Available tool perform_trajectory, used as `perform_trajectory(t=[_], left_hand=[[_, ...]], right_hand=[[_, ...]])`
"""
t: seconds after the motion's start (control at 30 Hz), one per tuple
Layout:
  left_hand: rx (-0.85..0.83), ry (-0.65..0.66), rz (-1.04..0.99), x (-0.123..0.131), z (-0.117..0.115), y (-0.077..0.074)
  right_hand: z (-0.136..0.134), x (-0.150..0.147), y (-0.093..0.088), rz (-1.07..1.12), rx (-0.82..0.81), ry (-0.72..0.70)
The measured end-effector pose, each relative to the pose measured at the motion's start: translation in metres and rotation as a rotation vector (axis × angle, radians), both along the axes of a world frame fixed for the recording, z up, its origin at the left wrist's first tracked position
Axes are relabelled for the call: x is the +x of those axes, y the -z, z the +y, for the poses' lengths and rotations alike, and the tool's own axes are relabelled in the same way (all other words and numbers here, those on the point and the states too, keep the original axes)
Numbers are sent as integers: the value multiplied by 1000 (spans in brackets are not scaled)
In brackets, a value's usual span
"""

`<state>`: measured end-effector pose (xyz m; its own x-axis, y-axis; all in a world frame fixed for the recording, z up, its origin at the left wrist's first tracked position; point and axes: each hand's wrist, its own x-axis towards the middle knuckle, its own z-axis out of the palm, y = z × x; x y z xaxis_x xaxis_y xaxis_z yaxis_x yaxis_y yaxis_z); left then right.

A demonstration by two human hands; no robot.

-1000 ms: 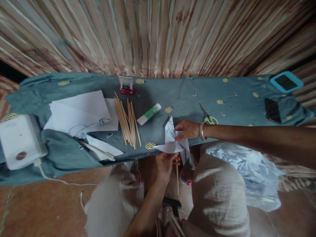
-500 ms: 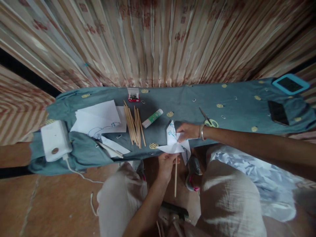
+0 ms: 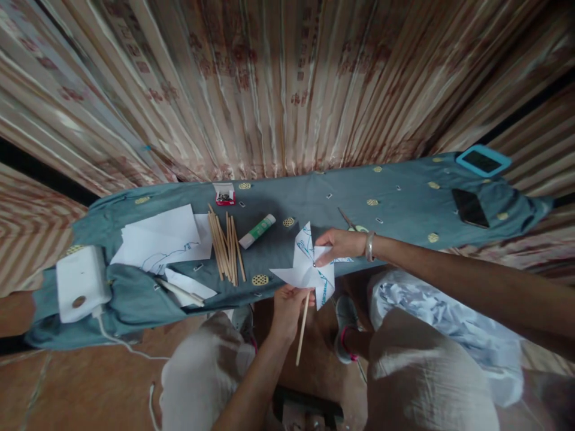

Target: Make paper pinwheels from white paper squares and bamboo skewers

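Observation:
A white paper pinwheel point(image 3: 306, 270) with blue drawing on its blades is held over the near edge of the table. My left hand point(image 3: 287, 306) is closed on the wooden stick point(image 3: 302, 331) behind the pinwheel, and the stick hangs down toward my lap. My right hand point(image 3: 340, 244), with a bangle on the wrist, pinches the pinwheel's upper right blade. A bundle of several wooden sticks point(image 3: 226, 245) and a glue stick point(image 3: 257, 231) lie on the blue cloth to the left.
The blue cloth point(image 3: 404, 197) covers a long narrow table. On it lie white paper sheets point(image 3: 162, 242), a small red box of pins point(image 3: 224, 195), scissors point(image 3: 353, 222), a black phone point(image 3: 469, 207), a blue-framed device point(image 3: 483, 160) and a white box point(image 3: 81, 282). Crumpled plastic point(image 3: 440, 311) lies at my right. A curtain hangs behind.
The camera view has tilted up and shifted. The pinwheel and both hands have moved slightly left and lifted off the table's edge; the stick now slants more.

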<state>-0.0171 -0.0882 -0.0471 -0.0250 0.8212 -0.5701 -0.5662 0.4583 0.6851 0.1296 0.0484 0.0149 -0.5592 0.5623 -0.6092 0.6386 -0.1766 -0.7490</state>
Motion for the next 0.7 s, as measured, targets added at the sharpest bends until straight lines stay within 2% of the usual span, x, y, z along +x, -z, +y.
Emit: perform_trajectory(t=[0.2,0.4,0.47,0.57,0.7], left_hand=[[15,13,14,3,4,-3],[84,-25,4,1,13,-16],[105,-35,28,0,17,-22],[155,-28,67,-3,25,-30],[204,-12,60,-8,41,-36]], right_hand=[[2,10,-11,87,13,45],[0,26,-33,178,151,184],[-1,35,-38,248,170,321],[-4,50,-38,418,230,632],[-10,64,-23,654,349,970]])
